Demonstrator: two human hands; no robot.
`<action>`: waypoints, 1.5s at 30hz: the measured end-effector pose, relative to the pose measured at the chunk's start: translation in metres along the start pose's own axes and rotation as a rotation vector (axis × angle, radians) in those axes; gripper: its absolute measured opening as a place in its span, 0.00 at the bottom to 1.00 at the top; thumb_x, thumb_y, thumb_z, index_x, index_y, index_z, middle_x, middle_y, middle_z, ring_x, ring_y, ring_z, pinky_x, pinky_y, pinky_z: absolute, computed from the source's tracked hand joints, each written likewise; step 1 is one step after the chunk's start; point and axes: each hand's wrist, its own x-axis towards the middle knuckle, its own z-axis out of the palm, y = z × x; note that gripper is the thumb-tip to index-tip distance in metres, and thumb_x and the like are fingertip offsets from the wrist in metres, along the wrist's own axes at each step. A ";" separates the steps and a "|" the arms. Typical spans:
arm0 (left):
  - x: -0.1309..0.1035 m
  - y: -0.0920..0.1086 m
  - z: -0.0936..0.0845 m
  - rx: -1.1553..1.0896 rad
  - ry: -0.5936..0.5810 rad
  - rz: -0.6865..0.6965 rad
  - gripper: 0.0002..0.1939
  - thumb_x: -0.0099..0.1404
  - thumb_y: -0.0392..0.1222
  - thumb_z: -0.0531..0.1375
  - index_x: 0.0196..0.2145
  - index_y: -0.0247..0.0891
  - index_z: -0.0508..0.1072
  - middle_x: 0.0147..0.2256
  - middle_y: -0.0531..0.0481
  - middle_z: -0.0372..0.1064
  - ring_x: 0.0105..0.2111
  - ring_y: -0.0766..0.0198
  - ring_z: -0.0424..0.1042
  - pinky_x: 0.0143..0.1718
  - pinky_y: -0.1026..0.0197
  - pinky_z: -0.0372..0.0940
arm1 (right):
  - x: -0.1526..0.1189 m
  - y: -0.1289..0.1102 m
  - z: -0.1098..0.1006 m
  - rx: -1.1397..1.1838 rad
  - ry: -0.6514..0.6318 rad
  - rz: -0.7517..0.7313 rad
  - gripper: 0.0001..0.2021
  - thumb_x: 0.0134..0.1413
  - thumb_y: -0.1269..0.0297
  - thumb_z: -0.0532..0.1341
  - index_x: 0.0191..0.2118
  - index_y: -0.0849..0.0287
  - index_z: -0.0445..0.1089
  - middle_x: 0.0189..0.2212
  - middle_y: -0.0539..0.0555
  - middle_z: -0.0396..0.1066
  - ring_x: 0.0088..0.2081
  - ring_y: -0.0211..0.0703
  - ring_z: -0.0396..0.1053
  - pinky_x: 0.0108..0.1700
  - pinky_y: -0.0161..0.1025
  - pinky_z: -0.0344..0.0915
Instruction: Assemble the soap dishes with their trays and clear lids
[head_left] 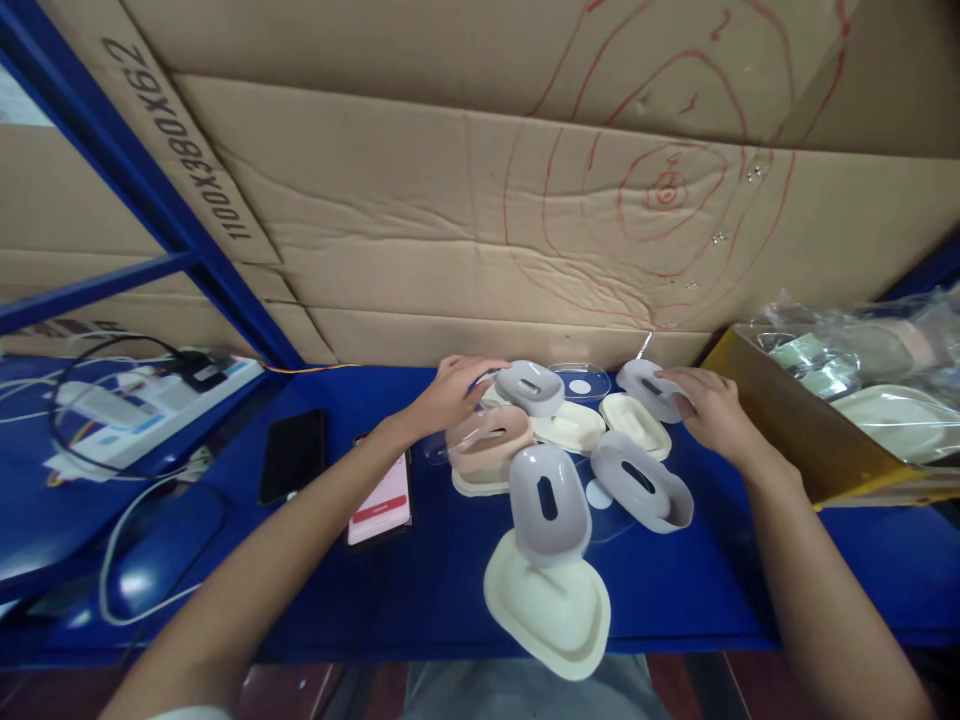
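Seemingly mid-handling, the left hand [466, 384] pinches one grey dish [536, 398], the right hand [709, 402] another grey dish [639, 380], near the counter's [442, 590] back edge; shifting either calls for steady grip.

Cardboard wall [375, 180] (red rings [666, 194] inked on) | blue frame [103, 140] | blue tabletop [442, 580] | reddish floor [765, 685]

At your left hand [463, 386] you have a pale grey dish [538, 388], with a peach dish [501, 454] nearer you; at your right hand [709, 408], a mauve-grey dish [639, 384]. Between them you see a cream tray [579, 430]; beneath, a blue desk [442, 590]; beyond, brown cardboard [375, 170] with red rings [667, 193].
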 end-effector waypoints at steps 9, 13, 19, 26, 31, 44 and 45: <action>-0.095 0.104 -0.018 0.127 -0.164 0.361 0.25 0.84 0.49 0.61 0.74 0.48 0.68 0.73 0.40 0.67 0.75 0.46 0.64 0.79 0.35 0.49 | -0.059 -0.115 -0.024 0.191 -0.249 -0.432 0.28 0.77 0.48 0.63 0.75 0.46 0.67 0.73 0.60 0.71 0.72 0.61 0.71 0.69 0.63 0.72; -0.150 0.133 0.017 0.231 -0.278 0.451 0.56 0.65 0.67 0.76 0.80 0.52 0.57 0.81 0.37 0.49 0.78 0.33 0.55 0.79 0.23 0.46 | -0.094 -0.147 -0.007 0.137 -0.328 -0.654 0.35 0.72 0.43 0.67 0.77 0.49 0.65 0.77 0.64 0.64 0.76 0.66 0.64 0.72 0.73 0.67; -0.150 0.121 0.049 0.330 -0.226 0.496 0.45 0.73 0.70 0.68 0.77 0.46 0.63 0.79 0.33 0.54 0.80 0.40 0.53 0.80 0.28 0.45 | -0.078 -0.122 0.012 0.027 -0.243 -0.696 0.24 0.76 0.55 0.65 0.71 0.53 0.72 0.74 0.64 0.69 0.74 0.63 0.68 0.69 0.69 0.71; -0.128 0.123 0.053 0.478 -0.095 0.462 0.15 0.83 0.52 0.61 0.56 0.41 0.79 0.65 0.43 0.76 0.68 0.49 0.71 0.81 0.39 0.43 | -0.050 -0.084 0.013 -0.116 -0.093 -0.581 0.27 0.68 0.81 0.56 0.66 0.55 0.75 0.72 0.67 0.70 0.73 0.63 0.68 0.68 0.66 0.69; -0.125 0.116 0.059 0.559 -0.003 0.386 0.10 0.81 0.45 0.61 0.44 0.38 0.79 0.53 0.42 0.80 0.57 0.49 0.77 0.72 0.40 0.58 | -0.051 -0.071 0.009 -0.247 -0.043 -0.556 0.31 0.64 0.85 0.56 0.67 0.56 0.73 0.72 0.67 0.70 0.71 0.62 0.70 0.66 0.63 0.68; -0.112 0.106 0.052 0.330 -0.125 0.283 0.07 0.81 0.41 0.63 0.45 0.36 0.78 0.55 0.39 0.78 0.55 0.47 0.78 0.59 0.44 0.68 | -0.061 -0.123 0.022 0.017 -0.146 -0.690 0.20 0.79 0.62 0.60 0.70 0.54 0.72 0.68 0.61 0.77 0.66 0.57 0.76 0.68 0.59 0.65; -0.113 0.107 0.051 0.299 -0.155 0.313 0.07 0.82 0.41 0.62 0.45 0.36 0.78 0.56 0.39 0.78 0.55 0.48 0.78 0.60 0.44 0.67 | -0.061 -0.121 0.025 0.033 -0.143 -0.653 0.21 0.79 0.65 0.60 0.71 0.54 0.71 0.68 0.61 0.76 0.67 0.57 0.75 0.68 0.59 0.63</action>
